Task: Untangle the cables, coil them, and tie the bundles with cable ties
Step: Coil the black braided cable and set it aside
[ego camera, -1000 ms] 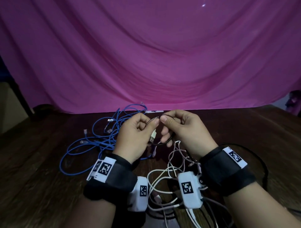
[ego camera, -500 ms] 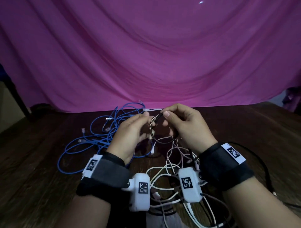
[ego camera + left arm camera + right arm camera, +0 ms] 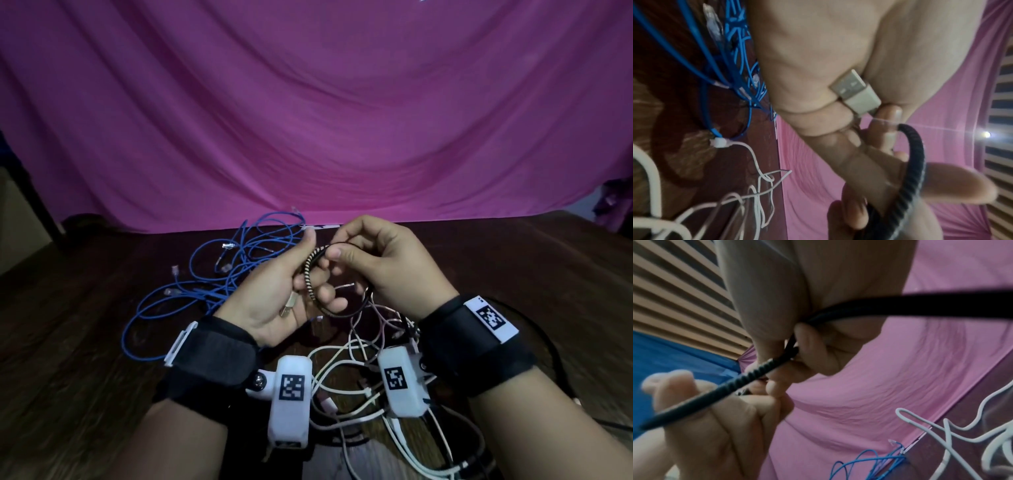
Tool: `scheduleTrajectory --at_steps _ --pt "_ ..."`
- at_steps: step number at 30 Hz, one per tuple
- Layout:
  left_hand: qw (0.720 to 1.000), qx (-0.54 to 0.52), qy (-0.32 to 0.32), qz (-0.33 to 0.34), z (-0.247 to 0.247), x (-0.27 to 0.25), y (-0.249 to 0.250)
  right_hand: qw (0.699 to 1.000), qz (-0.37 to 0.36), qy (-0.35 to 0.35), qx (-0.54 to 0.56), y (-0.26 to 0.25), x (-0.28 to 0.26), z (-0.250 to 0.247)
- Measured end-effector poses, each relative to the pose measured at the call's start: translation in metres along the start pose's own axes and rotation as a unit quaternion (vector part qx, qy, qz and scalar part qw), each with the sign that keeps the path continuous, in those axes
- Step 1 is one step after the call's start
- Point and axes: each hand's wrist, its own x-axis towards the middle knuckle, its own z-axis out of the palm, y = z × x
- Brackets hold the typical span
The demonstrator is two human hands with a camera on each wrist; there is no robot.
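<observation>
- The left hand point(image 3: 274, 294) now lies palm up, rolled over from half a second ago when its back faced the head camera; the wrist camera block has swung in toward the body.
- Its fingers point(image 3: 838, 134) curl round the braided black cable point(image 3: 310, 274), and the cable's pale USB plug point(image 3: 856, 92) lies pinned against the palm, pointing toward the wrist; a second ago that plug hung free below the two hands.
- The right hand point(image 3: 387, 263) grips the same cable, thumb and forefinger pinching it just past the left hand's fingertips, with the other fingers curled above.
- In the right wrist view the ribbed stretch point(image 3: 748, 378) runs from the pinch across to the left hand, and a smooth black stretch leaves the pinch the other way, off the right edge.
- Between the hands the cable forms one small loop held above the counter point(image 3: 85, 377); its lower arc passes under the left hand's fingers. Half a second ago the loop stood more upright, with only the left hand's fingertips at it.
- Beyond the left hand, the blue cables point(image 3: 219, 274) lie sprawled on the counter as before.
- Under and nearer than both hands, the white cables point(image 3: 342, 359) lie tangled, unchanged; a thin pinkish one crosses them below the right hand.
- A pink cloth point(image 3: 308, 120) hangs behind the counter.
</observation>
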Motion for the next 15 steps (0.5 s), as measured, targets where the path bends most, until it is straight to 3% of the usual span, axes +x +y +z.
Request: scheduleTrajectory --at_steps 6,11,15 --pt "1.000 -0.002 -0.003 0.022 -0.003 -0.003 0.007 0.970 0.037 0.013 -0.239 0.003 0.000 -0.015" --pt "0.999 0.012 -0.042 0.003 -0.004 -0.006 0.008 0.979 0.017 0.053 -0.194 -0.006 0.002 -0.022" --pt "0.994 0.097 -0.020 0.050 0.001 -0.003 0.001 0.979 0.003 0.121 -0.167 -0.006 0.003 -0.018"
